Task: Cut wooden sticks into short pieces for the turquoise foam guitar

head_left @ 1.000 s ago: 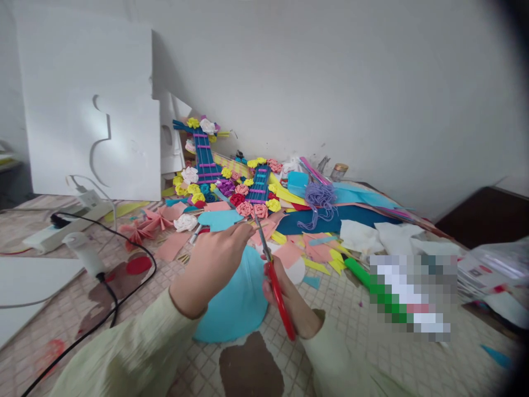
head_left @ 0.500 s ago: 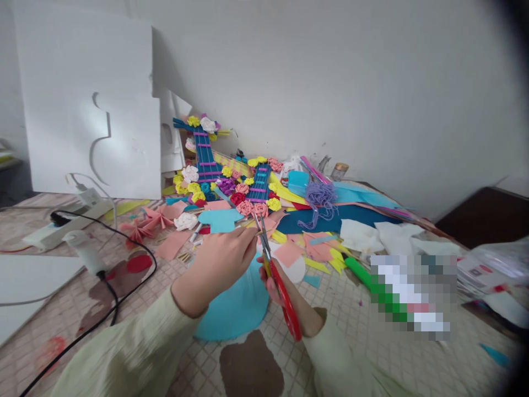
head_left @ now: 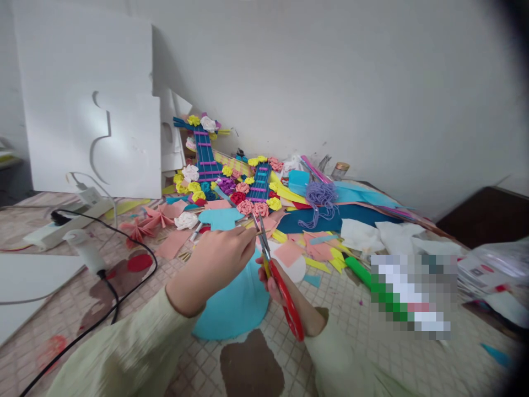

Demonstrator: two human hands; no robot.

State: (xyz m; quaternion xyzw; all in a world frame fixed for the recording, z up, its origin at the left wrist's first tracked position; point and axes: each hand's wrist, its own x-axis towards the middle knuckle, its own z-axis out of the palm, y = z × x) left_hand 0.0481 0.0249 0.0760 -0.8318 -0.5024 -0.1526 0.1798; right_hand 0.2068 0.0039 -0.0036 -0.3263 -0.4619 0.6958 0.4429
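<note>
My right hand (head_left: 274,289) is closed around a pair of scissors (head_left: 285,298) with red handles, their blades pointing up and away, parted slightly. Pinched in my left hand (head_left: 212,259) is a thin short stick (head_left: 259,232), whose tip lies at the blades; most of it is hidden by the fingers. Under both hands lies a light blue rounded sheet (head_left: 235,311). Just beyond my left hand is a light blue cut-out shape (head_left: 221,219), and several short sticks (head_left: 184,257) lie left of that hand.
Paper flowers (head_left: 226,186) and dark blue ladder-like strips (head_left: 259,183) fill the back. Purple yarn (head_left: 320,198), white tissue (head_left: 361,236) and a green tube-like thing (head_left: 374,286) lie right. A black cable (head_left: 155,259), power strip (head_left: 70,220) and white board (head_left: 91,110) are left.
My left forearm and wrist have shifted slightly left. The scissors have barely moved, their handles a touch to the right, and both hands keep their hold.
</note>
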